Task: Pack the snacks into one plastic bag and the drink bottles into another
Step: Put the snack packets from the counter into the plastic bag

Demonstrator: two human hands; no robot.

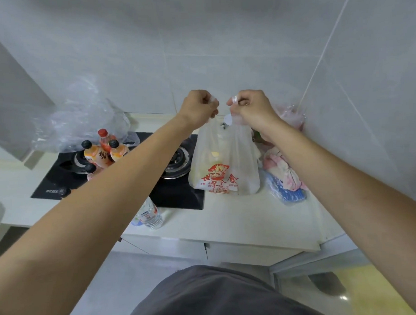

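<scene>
Both hands up at centre frame — left hand (199, 105) and right hand (250, 106) each have fingers curled tight round a handle of the printed bag (223, 166), which stands on the table (228, 218) right of the stove (180, 196); bottles (103, 152) cluster on the stove at left — clear bag (80, 119) behind them; water bottle (149, 214) lies lower centre.

bag (226, 161) contents perhaps snacks, blurred
</scene>
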